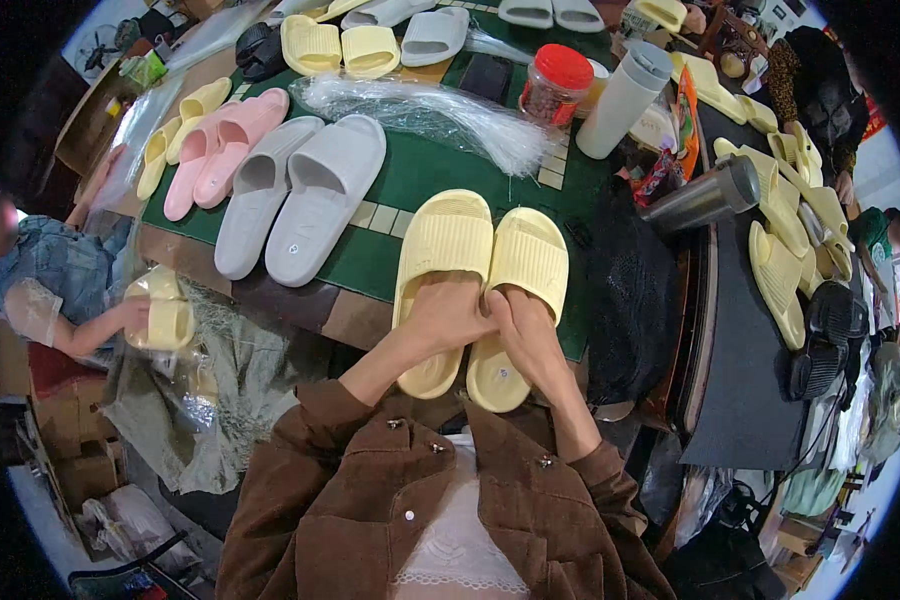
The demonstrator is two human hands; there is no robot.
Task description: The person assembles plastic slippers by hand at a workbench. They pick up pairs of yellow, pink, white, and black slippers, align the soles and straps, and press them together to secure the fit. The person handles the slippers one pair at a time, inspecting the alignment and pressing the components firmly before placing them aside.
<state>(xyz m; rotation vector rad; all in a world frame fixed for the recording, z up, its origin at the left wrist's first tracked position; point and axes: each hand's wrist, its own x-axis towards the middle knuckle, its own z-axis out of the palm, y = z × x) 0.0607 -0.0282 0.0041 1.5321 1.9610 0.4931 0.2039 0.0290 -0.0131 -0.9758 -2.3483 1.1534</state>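
A: Brown corduroy jacket (370,500) nearest, sleeves coming up from the bottom. Both hands on a pair of yellow slides at the near edge of the green table (430,170).

B: Grips?

A: Left hand (448,318) lies across the footbed of the left yellow slide (438,262), fingers curled over it, closed on it. Right hand (526,335) presses on the right yellow slide (522,270), fingers flat over the heel half; whether it wraps the edge I cannot tell. The slides touch side by side, toes pointing away.

B: Risks?

A: Heels overhang the near edge, so I'd judge that if either hand eases off, a slide could tip and drop into the lap or onto the floor. Uneven pressure could also skew the pair apart.

B: Around them?

A: Black mesh bag (630,290) just right of the pair, could snag a strap. Grey slides (295,195) left of centre, pink slides (220,150) beyond them toward the left edge. Clear plastic bags (440,115) across the middle are slippery; a sweep of the arm could drag them. At the far right stand a red-lidded jar (553,85), a white tumbler (625,100) and a tipped steel flask (705,195), easily knocked. Another person's hand (130,315) holds yellow slides off the left edge.
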